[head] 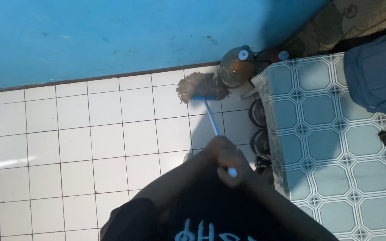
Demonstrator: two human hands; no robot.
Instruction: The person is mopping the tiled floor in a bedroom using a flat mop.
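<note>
Mopping the white tiled floor point(90, 134), both hands, left hand point(214, 147) and right hand point(234, 163), wrapped tight round the blue mop handle point(212, 117), mop head point(200, 87) at the far wall beside a bottle point(237, 67); likely needing a pull back nearward.

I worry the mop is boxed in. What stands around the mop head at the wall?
The mop head lies against the foot of the blue wall; a clear bottle touches its right side. The white tiled floor to its left shows nothing.
</note>
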